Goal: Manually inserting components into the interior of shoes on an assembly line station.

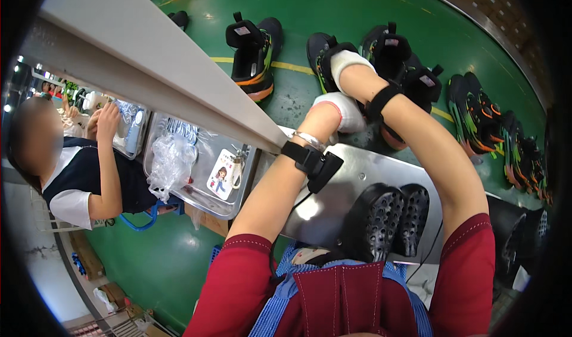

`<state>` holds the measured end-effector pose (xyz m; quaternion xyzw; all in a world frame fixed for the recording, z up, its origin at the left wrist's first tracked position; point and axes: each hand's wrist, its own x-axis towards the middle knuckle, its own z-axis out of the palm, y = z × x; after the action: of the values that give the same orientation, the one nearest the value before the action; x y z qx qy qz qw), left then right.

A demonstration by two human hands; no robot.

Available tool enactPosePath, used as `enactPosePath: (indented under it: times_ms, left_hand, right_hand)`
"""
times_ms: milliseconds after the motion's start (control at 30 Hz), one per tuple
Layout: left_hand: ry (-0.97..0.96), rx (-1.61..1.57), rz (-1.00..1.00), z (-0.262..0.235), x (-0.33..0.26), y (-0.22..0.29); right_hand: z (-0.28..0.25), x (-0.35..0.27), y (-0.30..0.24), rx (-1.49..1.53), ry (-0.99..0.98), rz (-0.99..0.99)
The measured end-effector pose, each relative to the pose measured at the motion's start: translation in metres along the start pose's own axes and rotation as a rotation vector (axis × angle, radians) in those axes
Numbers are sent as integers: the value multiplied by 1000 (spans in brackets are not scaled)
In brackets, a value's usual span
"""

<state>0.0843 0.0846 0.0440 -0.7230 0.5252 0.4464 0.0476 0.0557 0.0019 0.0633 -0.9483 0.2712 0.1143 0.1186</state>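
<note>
Both my hands wear white gloves and meet at a black sneaker (320, 57) with green trim, over a green surface. My right hand (347, 63) reaches across to the sneaker's upper from the right; its fingers are hidden. Just below it, my left hand (349, 114) is close against the near side of the same shoe, its fingers also out of sight. Right of my hands stand more black sneakers (422, 87). To the left sits another black sneaker (256, 57) with an orange and green sole, its tongue pulled up.
A metal tray (238, 201) with clear plastic bags and a picture card lies left. Black perforated shoe forms (386, 221) rest on the steel ledge (310, 215) before me. A thick pale beam (161, 51) slants across the upper left. Another person (101, 170) works at left; sneakers (471, 114) line the right.
</note>
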Motion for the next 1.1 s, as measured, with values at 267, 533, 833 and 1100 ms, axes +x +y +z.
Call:
enactPosePath:
  times_ms: [267, 533, 833, 1100]
  left_hand:
    - [-24, -20, 63, 3, 1, 1]
    - [205, 203, 180, 4, -2, -7]
    - [250, 141, 2, 10, -20, -2]
    - [290, 116, -7, 4, -25, -16]
  right_hand:
    - [-3, 0, -7, -62, -19, 212]
    - [5, 8, 0, -133, 176, 185]
    - [-5, -5, 5, -116, 60, 55]
    - [-36, -74, 17, -184, 310, 173]
